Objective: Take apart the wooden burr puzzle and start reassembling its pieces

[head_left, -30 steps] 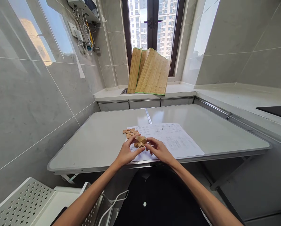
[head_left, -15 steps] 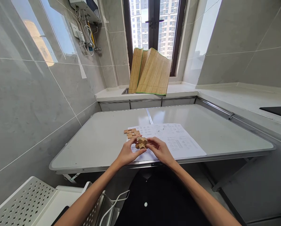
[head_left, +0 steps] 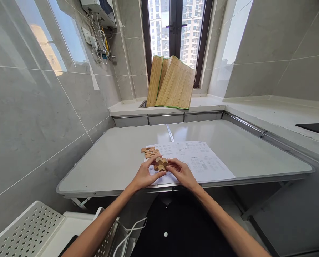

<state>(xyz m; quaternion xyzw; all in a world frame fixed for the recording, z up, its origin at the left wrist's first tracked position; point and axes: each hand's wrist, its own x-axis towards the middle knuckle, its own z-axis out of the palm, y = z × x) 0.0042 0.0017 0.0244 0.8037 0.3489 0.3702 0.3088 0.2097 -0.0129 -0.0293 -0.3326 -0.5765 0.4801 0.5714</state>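
Observation:
A small wooden burr puzzle [head_left: 161, 164] of interlocking faceted blocks is held between both hands, just above the front part of a printed sheet [head_left: 202, 160]. My left hand [head_left: 146, 174] grips it from the left, thumb along the near side and fingers on the far side. From the right, my right hand [head_left: 183, 174] pinches it with thumb and fingers; part of the puzzle is hidden behind the fingertips. Several flat notched wooden pieces [head_left: 150, 152] lie beyond my left hand, at the sheet's upper left corner.
The white folding table [head_left: 103, 160] reaches back to a ledge where a bamboo mat [head_left: 175, 84] leans against the window. At lower left stand a white perforated basket [head_left: 28, 228] and a white cable [head_left: 130, 232]. A counter [head_left: 277, 110] runs along the right.
The puzzle appears slightly turned between the fingers, and my right fingers have shifted a little on it. Both hands stay in the same place; the whole view has moved very slightly.

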